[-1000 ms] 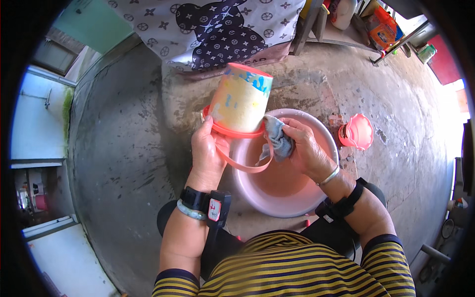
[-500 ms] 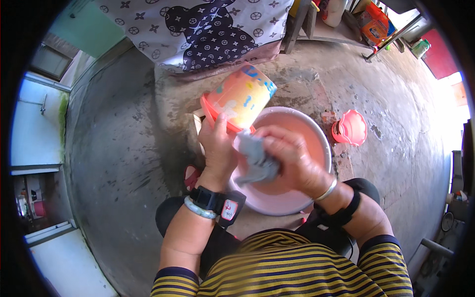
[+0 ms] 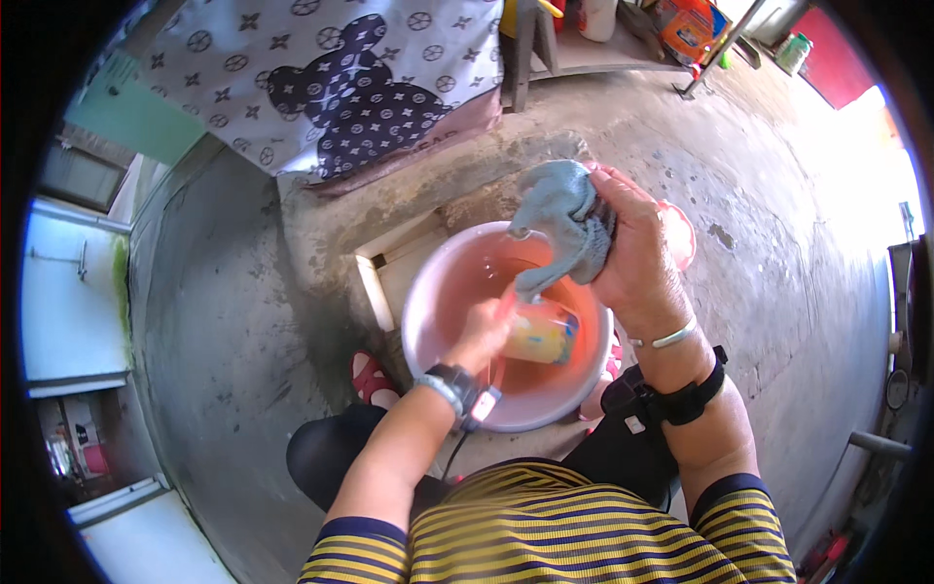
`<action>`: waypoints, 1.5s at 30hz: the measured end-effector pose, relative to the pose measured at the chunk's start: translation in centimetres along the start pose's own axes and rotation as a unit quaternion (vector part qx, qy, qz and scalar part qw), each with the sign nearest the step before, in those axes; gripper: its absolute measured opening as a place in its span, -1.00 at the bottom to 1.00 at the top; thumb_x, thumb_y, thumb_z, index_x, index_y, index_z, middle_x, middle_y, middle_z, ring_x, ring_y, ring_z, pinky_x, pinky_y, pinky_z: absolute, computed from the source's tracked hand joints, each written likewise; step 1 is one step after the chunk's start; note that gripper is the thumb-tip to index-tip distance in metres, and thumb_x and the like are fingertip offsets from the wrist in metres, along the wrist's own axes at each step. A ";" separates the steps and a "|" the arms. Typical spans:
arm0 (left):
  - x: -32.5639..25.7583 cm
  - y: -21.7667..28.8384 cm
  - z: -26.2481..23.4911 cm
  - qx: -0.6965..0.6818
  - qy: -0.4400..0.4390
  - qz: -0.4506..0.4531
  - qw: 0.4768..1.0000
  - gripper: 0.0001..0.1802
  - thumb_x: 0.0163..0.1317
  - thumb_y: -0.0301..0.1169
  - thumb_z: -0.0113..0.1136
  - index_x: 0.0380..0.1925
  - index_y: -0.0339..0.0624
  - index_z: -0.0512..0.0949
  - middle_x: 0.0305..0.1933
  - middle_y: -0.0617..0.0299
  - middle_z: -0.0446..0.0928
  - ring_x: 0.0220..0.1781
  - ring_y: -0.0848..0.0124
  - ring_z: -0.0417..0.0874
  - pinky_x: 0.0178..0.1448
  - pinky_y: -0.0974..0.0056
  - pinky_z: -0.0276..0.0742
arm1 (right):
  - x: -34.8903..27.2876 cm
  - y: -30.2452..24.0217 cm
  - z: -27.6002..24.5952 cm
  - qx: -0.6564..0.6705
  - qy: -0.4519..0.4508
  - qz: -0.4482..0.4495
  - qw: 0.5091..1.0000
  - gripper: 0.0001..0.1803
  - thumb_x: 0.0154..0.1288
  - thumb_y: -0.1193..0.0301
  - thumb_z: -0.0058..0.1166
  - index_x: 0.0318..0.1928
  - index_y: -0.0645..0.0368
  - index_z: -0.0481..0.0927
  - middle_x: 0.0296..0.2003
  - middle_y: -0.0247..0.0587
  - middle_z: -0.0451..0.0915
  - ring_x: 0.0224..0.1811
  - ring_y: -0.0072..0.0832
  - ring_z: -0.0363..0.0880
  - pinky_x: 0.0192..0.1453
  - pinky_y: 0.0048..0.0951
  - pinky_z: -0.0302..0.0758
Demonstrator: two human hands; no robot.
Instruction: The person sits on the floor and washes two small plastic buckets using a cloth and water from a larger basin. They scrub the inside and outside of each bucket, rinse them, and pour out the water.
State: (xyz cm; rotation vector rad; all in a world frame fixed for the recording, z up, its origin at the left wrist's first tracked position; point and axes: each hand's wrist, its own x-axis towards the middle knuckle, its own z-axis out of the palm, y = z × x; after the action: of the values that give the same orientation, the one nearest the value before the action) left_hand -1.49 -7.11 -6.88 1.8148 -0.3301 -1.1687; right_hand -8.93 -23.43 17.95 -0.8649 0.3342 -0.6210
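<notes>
A large pinkish plastic basin (image 3: 416,311) with liquid in it stands on the floor between my feet. My left hand (image 3: 477,336), blurred by motion, is closed on the pink rim end of a small plastic bin (image 3: 541,336). The bin lies on its side inside the basin, its yellowish wall with coloured patches pointing right; how deep it sits in the liquid I cannot tell. Above the basin's far right rim my right hand (image 3: 637,248) is raised, its fingers closed on a crumpled grey-blue cloth (image 3: 564,222). The cloth hangs toward the basin.
Behind my right hand, a pink container (image 3: 678,237) is partly hidden on the concrete floor. A pale rectangular frame (image 3: 375,292) lies left of the basin. Farther back hang a patterned curtain (image 3: 379,107) and a low shelf (image 3: 603,56) bearing an orange package (image 3: 693,31).
My left hand has lowered the bin from above the basin's far left rim into the basin. My right hand, with the cloth, has moved up and right, away from the bin.
</notes>
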 end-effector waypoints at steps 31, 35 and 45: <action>0.9 1.0 1.0 -0.110 0.063 -0.049 0.991 -0.61 0.49 -0.16 0.21 0.05 -0.28 0.65 -0.17 0.27 0.66 -0.13 0.48 0.63 0.04 0.25 0.59 | 2.0 -2.3 -4.4 -0.351 0.017 -0.257 0.900 -0.74 0.46 0.35 -0.02 -0.09 0.26 0.64 -0.30 -0.26 0.65 -0.31 -0.53 0.62 -0.28 -0.44 0.53; -3.0 5.1 -0.6 -0.156 0.083 -0.038 0.984 -0.56 0.50 -0.15 0.14 0.11 -0.30 0.63 -0.01 0.17 0.67 -0.02 0.44 0.64 0.08 0.25 0.59 | 2.7 -1.1 -5.2 -0.269 0.046 -0.143 0.951 -0.79 0.40 0.40 0.03 -0.18 0.27 0.67 -0.34 -0.27 0.61 -0.43 -0.55 0.62 -0.40 -0.45 0.55; -8.5 5.6 -13.1 -0.477 0.044 0.059 0.876 -0.46 0.54 -0.19 0.04 0.40 -0.21 0.36 0.42 0.08 0.45 0.40 0.18 0.51 0.51 -0.04 0.42 | 5.4 10.3 -9.0 -0.356 0.063 0.119 0.925 -0.73 0.27 0.36 0.08 -0.18 0.29 0.71 -0.42 -0.14 0.68 -0.42 -0.40 0.69 -0.34 -0.33 0.65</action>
State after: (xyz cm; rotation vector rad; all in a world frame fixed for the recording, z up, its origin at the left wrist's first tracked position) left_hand 6.30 2.51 4.19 0.9450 0.1854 -0.9057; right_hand -5.55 -27.22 4.20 -1.4550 0.7981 -0.3191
